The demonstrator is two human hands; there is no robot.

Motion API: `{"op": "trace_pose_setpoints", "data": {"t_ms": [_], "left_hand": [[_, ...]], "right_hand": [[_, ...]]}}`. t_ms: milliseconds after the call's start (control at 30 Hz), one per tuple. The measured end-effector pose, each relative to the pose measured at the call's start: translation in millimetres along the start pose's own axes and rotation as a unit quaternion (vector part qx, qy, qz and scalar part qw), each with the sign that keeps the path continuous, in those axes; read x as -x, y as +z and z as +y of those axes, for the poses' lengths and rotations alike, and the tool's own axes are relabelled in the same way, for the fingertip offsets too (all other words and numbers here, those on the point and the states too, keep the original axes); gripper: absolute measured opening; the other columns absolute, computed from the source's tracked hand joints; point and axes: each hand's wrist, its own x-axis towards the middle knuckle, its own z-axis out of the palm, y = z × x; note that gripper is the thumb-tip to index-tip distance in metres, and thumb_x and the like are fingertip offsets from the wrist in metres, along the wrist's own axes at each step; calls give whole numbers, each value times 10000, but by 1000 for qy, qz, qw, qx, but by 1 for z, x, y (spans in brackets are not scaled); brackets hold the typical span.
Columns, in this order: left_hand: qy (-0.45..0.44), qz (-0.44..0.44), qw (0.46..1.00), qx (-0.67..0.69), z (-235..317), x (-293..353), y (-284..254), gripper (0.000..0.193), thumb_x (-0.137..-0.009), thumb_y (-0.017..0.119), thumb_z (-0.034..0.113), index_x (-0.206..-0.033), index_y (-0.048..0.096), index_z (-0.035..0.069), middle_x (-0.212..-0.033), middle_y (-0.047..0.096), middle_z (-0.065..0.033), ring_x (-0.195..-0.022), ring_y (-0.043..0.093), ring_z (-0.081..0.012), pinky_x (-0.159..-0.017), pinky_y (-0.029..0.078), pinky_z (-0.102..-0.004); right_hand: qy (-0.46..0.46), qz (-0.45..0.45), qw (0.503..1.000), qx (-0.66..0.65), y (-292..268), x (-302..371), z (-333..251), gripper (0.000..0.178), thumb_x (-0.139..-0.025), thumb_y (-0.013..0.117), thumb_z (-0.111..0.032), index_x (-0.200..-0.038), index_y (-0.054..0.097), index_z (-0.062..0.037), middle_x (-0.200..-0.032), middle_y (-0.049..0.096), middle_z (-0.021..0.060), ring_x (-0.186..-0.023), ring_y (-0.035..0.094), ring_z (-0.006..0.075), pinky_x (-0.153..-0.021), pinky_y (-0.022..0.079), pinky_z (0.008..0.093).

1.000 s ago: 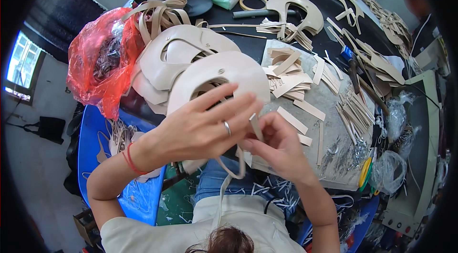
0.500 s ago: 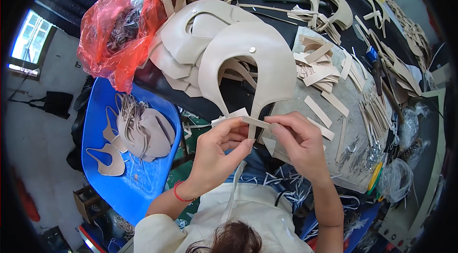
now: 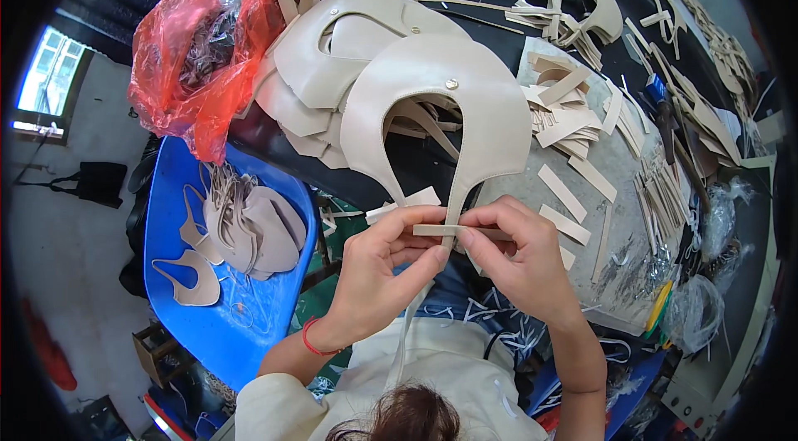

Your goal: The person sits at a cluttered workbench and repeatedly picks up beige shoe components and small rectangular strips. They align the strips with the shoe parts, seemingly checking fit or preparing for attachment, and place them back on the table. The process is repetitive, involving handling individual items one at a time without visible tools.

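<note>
A large curved beige leather-like panel (image 3: 492, 113) with a big opening and a metal snap lies in front of me, narrowing into a strap (image 3: 455, 196) toward my body. My left hand (image 3: 374, 266) pinches that strap between thumb and fingers. Across the strap lies a short flat beige strip (image 3: 432, 231). My right hand (image 3: 525, 256) grips this strip at its right part, thumb pressed on top near the crossing. Part of the strip is hidden by the right fingers. A long pale tail (image 3: 406, 333) hangs down over my lap.
Stacked similar panels (image 3: 309, 79) lie behind at left, beside a red plastic bag (image 3: 237, 83). A blue tub (image 3: 270, 316) with cut pieces stands left. On the right, a grey board (image 3: 532, 179) bears loose strips (image 3: 562, 193). A dark-handled tool (image 3: 665, 121) lies beyond it.
The short strip has come down and now lies nearly level across the strap, with the right thumb on it. The panel has shifted slightly right.
</note>
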Motion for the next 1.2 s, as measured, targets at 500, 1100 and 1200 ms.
{"op": "trace_pose_setpoints", "data": {"t_ms": [500, 1100, 1200], "left_hand": [[-49, -28, 998, -1, 1, 4, 4, 276, -939, 537, 54, -1176, 540, -87, -987, 660, -128, -892, 637, -141, -801, 520, -253], [-79, -11, 997, 11, -10, 2, 15, 227, -940, 550, 94, -1100, 549, -68, -961, 654, -108, -841, 632, -134, -773, 525, -261], [-78, 17, 997, -15, -12, 2, 19, 186, -940, 539, 100, -1042, 548, -56, -888, 633, -72, -787, 610, -105, -727, 512, -241]], "right_hand": [[31, -31, 998, -48, 2, 8, 3, 103, -821, 647, -59, -893, 636, 14, -766, 588, 64, -597, 542, 86, -532, 433, 223], [22, 67, 998, -3, 0, 22, 0, 141, -848, 632, -16, -952, 536, -5, -779, 649, 89, -662, 655, 145, -573, 507, 257], [15, 62, 998, -2, 2, 22, 0, 164, -845, 636, -19, -984, 551, -4, -793, 652, 93, -663, 657, 151, -574, 507, 254]]}}
